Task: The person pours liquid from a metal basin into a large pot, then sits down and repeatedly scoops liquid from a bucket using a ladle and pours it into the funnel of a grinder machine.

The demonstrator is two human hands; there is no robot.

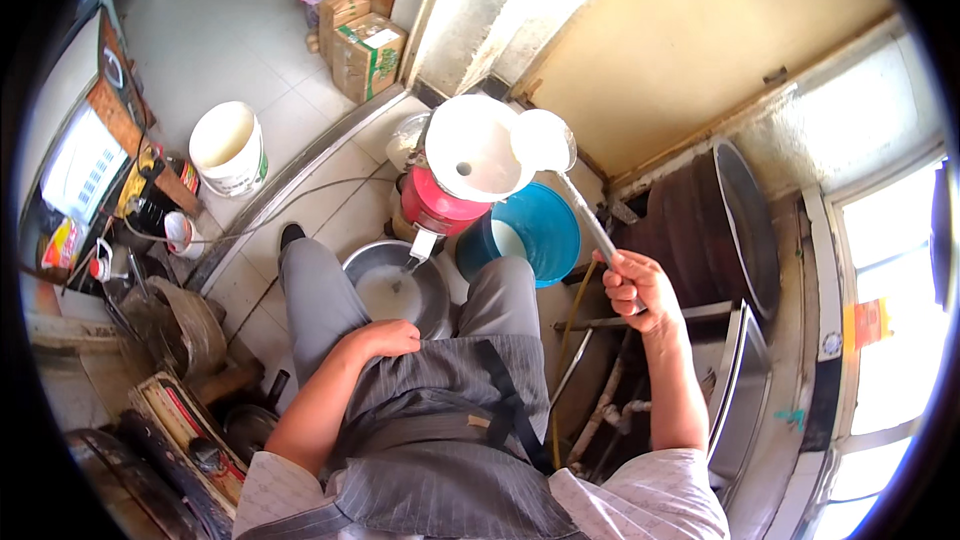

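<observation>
My right hand (634, 289) grips the long handle of a ladle (544, 141), whose bowl of white content is at the right rim of a wide white hopper (472, 146). The hopper sits on a red grinding machine (441, 202) with a pale spout. Below the spout, a metal basin (394, 285) between my knees holds white liquid. To its right stands a blue bucket (547, 229), also with white liquid inside. My left hand (390, 337) rests on my lap at the edge of a grey striped apron (450, 420); its fingers are curled, and whether it pinches the cloth is unclear.
A white bucket (229, 146) stands beyond the raised door sill (292, 180), with cardboard boxes (367, 56) farther back. A cable (322, 186) crosses the tiles to the machine. Bottles and pans crowd the left side. A large dark vessel (697, 225) lies tilted at right, above pipes.
</observation>
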